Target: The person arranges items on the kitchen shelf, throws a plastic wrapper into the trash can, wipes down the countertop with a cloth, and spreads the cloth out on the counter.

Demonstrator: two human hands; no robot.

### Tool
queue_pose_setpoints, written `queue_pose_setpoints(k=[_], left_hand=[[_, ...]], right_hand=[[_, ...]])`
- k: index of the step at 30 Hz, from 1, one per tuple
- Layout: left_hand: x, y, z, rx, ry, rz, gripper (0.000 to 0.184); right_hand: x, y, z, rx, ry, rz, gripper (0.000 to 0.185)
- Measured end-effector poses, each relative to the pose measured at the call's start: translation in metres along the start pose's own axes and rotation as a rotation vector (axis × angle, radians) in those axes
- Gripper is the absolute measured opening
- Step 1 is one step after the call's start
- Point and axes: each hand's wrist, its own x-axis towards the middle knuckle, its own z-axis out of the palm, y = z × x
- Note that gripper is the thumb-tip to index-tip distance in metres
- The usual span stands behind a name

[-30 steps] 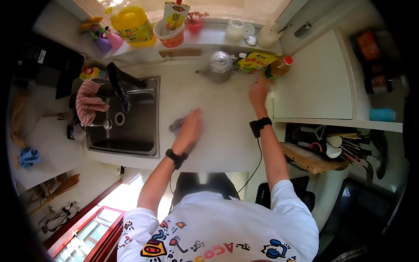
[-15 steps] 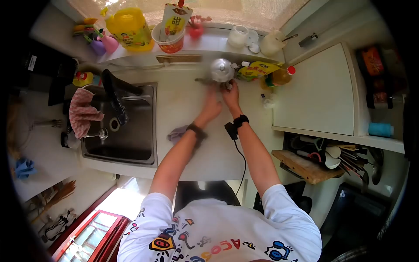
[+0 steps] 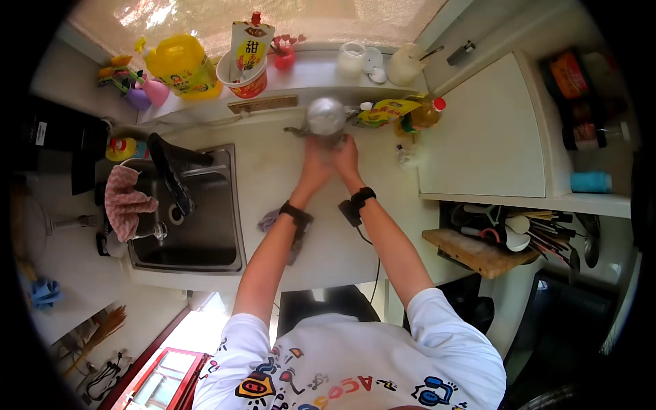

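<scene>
A silver metal kettle (image 3: 326, 117), blurred, stands upright near the back of the white counter (image 3: 273, 164), its spout pointing left. At its near side is my left hand (image 3: 316, 164), smeared by motion, with its fingers hidden against the kettle's base. My right hand (image 3: 346, 156) is closed at the kettle's lower right side, fingers on it. A greyish-purple cloth (image 3: 269, 219) lies beside my left wrist. Just right of the kettle are a yellow-green pouch (image 3: 387, 112) and an oil bottle with a red cap (image 3: 425, 116).
To the left is a steel sink (image 3: 240, 232) with a black faucet (image 3: 171, 178) and a pink cloth (image 3: 126, 201). A yellow jug (image 3: 184, 67), a tub (image 3: 246, 85) and jars line the sill. A wooden board (image 3: 478, 254) juts out at the right.
My left hand has left the cloth and moved up to the kettle. My right hand has come from beside the oil bottle to the kettle's right side. The view has shifted slightly.
</scene>
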Motion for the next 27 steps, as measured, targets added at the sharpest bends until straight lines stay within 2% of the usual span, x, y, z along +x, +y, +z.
queue_pose_setpoints(k=[2, 3, 6, 8, 11, 13, 16, 19, 22, 25, 27], left_hand=[[0.0, -0.042, 0.016, 0.071, 0.098, 0.025, 0.078], [-0.002, -0.04, 0.012, 0.07, 0.081, 0.007, 0.074], [-0.026, -0.027, -0.005, 0.09, 0.035, -0.008, 0.062], [-0.045, -0.023, -0.015, 0.145, 0.008, 0.047, 0.053], [-0.076, -0.007, -0.032, 0.138, -0.018, 0.056, 0.042], [-0.094, 0.004, -0.042, 0.127, -0.03, 0.056, 0.04], [-0.114, 0.026, -0.056, 0.116, -0.048, 0.034, 0.039], [-0.128, 0.045, -0.065, 0.102, -0.054, -0.012, 0.038], [-0.133, 0.05, -0.07, 0.077, -0.045, -0.026, 0.038], [-0.141, 0.047, -0.075, 0.101, -0.019, -0.026, 0.037], [-0.144, 0.046, -0.079, 0.1, -0.007, -0.044, 0.036]], right_hand=[[-0.003, -0.017, -0.023, 0.003, 0.001, 0.03, 0.038], [-0.001, -0.031, -0.04, 0.004, -0.001, 0.042, 0.032], [0.026, -0.092, -0.101, 0.101, 0.204, -0.166, 0.019], [0.063, -0.118, -0.13, 0.01, 0.234, -0.188, 0.022], [0.125, -0.116, -0.131, -0.05, 0.317, -0.326, 0.03], [0.155, -0.11, -0.121, -0.112, 0.335, -0.33, 0.036], [0.175, -0.106, -0.107, -0.1, 0.245, -0.32, 0.043], [0.192, -0.086, -0.073, -0.168, 0.325, -0.488, 0.066], [0.184, -0.096, -0.059, 0.007, 0.304, -0.3, 0.081], [0.187, -0.103, -0.057, 0.079, 0.211, -0.228, 0.09], [0.187, -0.107, -0.053, 0.076, 0.198, -0.235, 0.085]])
